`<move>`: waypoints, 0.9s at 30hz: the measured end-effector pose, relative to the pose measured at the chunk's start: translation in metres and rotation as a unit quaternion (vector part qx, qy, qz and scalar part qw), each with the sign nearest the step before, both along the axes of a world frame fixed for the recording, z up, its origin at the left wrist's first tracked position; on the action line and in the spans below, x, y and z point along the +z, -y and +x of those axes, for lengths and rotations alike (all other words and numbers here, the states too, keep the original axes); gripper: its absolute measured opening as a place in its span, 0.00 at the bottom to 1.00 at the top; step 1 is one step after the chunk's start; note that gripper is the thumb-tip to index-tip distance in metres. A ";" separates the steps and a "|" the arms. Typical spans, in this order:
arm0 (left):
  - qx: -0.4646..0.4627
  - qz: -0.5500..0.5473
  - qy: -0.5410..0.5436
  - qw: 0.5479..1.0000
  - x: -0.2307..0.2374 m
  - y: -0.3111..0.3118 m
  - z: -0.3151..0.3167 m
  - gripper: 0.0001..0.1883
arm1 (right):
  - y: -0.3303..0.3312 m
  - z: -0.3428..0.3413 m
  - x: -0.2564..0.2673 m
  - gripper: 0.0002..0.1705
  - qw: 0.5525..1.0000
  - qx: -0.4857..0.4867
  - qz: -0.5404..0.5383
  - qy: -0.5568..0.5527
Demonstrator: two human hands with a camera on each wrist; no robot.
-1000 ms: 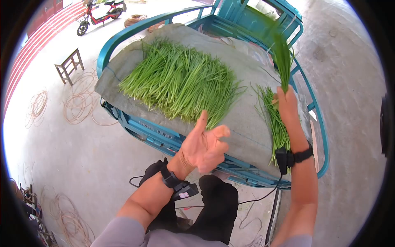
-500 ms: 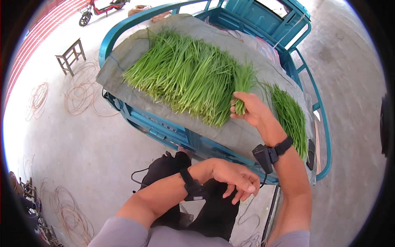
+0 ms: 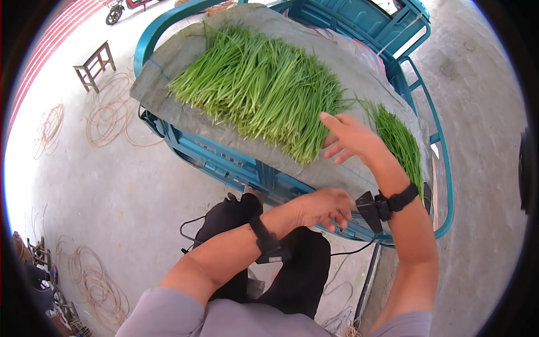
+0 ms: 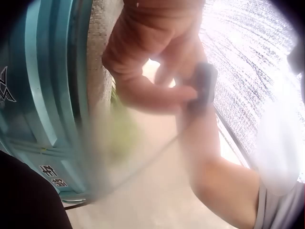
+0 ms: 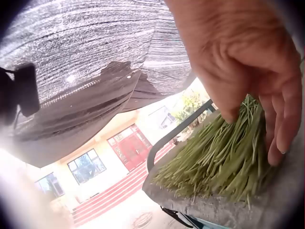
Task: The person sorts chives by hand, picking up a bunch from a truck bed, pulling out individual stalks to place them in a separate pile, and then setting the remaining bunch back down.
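Observation:
A wide layer of long green chives (image 3: 264, 90) lies on a grey cloth (image 3: 359, 78) spread over the bed of a blue cargo vehicle (image 3: 147, 42). At the layer's right end is my right hand (image 3: 355, 137), thumb and fingers apart and nothing in its grasp. The right wrist view shows this hand (image 5: 252, 67) with its fingertips beside the cut ends of the chives (image 5: 219, 157). A smaller heap of chives (image 3: 400, 140) sits further right on the cloth. My left hand (image 3: 323, 208) hangs in front of the bed's near edge, fingers loosely bent and holding nothing.
A blue side rail (image 3: 443, 174) bounds the bed on the right. A dark cable (image 3: 353, 250) runs from the right wrist's camera. To the left stand a wooden stool (image 3: 94, 66) and coils of thin tubing (image 3: 109, 112) on the concrete floor.
My right hand brought a bunch of chives from the right over to the big layer's right end and let go of it. My left hand dropped from over the cloth toward my lap.

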State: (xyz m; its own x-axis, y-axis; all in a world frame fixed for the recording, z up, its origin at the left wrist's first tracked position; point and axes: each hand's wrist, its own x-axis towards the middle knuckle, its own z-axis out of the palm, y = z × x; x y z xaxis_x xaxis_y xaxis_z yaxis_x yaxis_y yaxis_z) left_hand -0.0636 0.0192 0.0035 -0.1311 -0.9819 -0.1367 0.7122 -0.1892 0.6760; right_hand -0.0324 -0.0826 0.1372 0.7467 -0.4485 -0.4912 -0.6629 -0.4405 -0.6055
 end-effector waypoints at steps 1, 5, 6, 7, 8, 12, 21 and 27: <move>0.041 0.024 -0.040 0.998 -0.006 0.003 0.003 0.15 | 0.004 -0.003 -0.002 0.36 1.000 -0.006 -0.005 0.025; 0.116 0.060 -0.148 0.980 -0.012 0.004 0.004 0.13 | 0.036 -0.017 -0.045 0.33 0.989 -0.068 0.004 0.134; 0.144 0.050 -0.165 0.974 -0.007 0.000 0.002 0.14 | 0.038 -0.018 -0.053 0.32 0.982 -0.093 0.014 0.163; 0.171 0.039 -0.183 0.967 -0.001 -0.005 -0.003 0.16 | 0.042 -0.018 -0.059 0.30 0.975 -0.123 0.066 0.173; 0.198 0.028 -0.201 0.959 0.004 -0.009 -0.008 0.17 | 0.045 -0.018 -0.064 0.28 0.964 -0.154 0.118 0.181; 0.370 0.010 -0.114 0.922 0.012 -0.013 -0.022 0.24 | 0.055 -0.011 -0.073 0.19 0.934 -0.110 0.257 0.221; 0.425 0.013 -0.108 0.899 0.013 -0.005 -0.007 0.32 | 0.050 0.021 -0.075 0.19 0.952 -0.076 0.218 0.198; 0.430 0.012 -0.094 0.898 0.011 -0.005 -0.009 0.36 | 0.085 0.025 -0.086 0.26 0.868 -0.272 0.251 0.330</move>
State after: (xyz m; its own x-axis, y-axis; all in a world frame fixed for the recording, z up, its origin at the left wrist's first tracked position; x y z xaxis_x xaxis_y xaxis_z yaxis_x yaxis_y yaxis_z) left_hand -0.0725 0.0243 0.0148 0.6516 -0.7276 -0.2147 0.7027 0.4722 0.5322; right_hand -0.0078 -0.1678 0.0514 0.6847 -0.6764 -0.2714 -0.1250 0.2579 -0.9580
